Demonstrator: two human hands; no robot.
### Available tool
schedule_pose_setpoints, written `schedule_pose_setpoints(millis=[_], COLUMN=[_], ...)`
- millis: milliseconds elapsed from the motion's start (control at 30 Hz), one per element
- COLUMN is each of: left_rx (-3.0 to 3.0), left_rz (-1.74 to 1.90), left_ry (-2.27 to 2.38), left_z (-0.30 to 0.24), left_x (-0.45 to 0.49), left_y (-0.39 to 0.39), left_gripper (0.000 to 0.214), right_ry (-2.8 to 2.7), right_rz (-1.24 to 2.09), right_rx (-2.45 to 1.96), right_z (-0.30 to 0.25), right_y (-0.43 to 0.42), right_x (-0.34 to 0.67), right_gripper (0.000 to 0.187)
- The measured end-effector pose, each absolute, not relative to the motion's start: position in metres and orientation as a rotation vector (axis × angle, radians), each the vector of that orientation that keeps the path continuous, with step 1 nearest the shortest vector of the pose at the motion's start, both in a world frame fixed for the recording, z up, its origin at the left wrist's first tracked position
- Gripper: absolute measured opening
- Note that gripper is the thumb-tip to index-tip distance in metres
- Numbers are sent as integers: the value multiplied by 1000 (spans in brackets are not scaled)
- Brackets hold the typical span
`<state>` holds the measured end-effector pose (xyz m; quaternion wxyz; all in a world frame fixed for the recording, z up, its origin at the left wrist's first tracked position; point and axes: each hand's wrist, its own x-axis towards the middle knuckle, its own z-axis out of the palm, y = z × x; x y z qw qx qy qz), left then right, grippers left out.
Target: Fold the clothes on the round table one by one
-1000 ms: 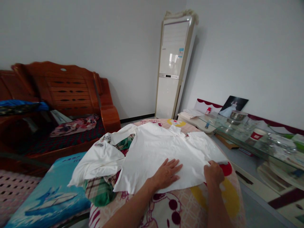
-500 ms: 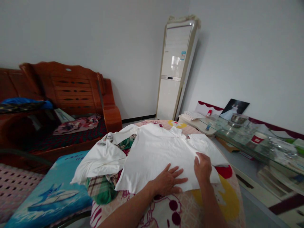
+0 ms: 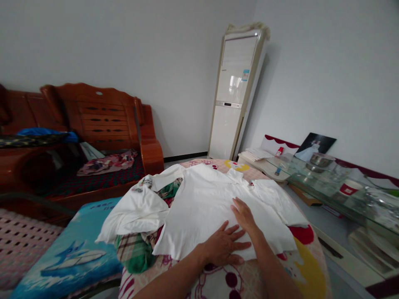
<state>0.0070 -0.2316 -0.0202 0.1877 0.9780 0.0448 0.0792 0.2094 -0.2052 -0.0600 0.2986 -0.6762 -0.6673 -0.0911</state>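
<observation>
A white T-shirt (image 3: 202,203) lies spread flat on a round table covered by a pink patterned cloth (image 3: 299,265). My left hand (image 3: 222,247) rests flat and open on the shirt's near hem, fingers spread. My right hand (image 3: 243,214) lies open and flat on the shirt's middle, just beyond the left hand, fingers pointing away from me. The shirt's right sleeve (image 3: 280,199) lies out to the right.
A heap of white and green plaid clothes (image 3: 137,224) sits left of the shirt. A blue cushion (image 3: 68,249) and a wooden sofa (image 3: 93,137) are at the left. A tall air conditioner (image 3: 235,91) stands at the back; a glass shelf with dishes (image 3: 336,182) is on the right.
My right hand let go of the shirt's right edge and slid left onto the shirt's middle, now flat. The left hand stayed pressed on the hem. The camera shifted slightly.
</observation>
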Motion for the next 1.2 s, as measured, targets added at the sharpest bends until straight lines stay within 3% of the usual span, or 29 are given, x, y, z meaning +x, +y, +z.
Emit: schedule_pose_setpoints(millis=[333, 533, 800, 967, 1200], left_rx=[2883, 3079, 2799, 2559, 2604], left_rz=[271, 479, 359, 391, 310], left_ry=[75, 99, 142, 560, 1383], left_z=[-31, -64, -38, -8, 0], left_x=[4, 10, 5, 21, 31], left_y=[-230, -224, -230, -203, -88], left_gripper=[60, 46, 55, 49, 47], right_ry=[-2104, -2062, -2101, -2051, -1916], right_rz=[-35, 28, -40, -221, -344], right_rx=[-1941, -2068, -2025, -2035, -2168], right_z=[-36, -41, -40, -57, -65], right_y=[-97, -47, -79, -134, -152], right_x=[220, 245, 253, 253, 268], right_gripper=[37, 44, 44, 46, 48])
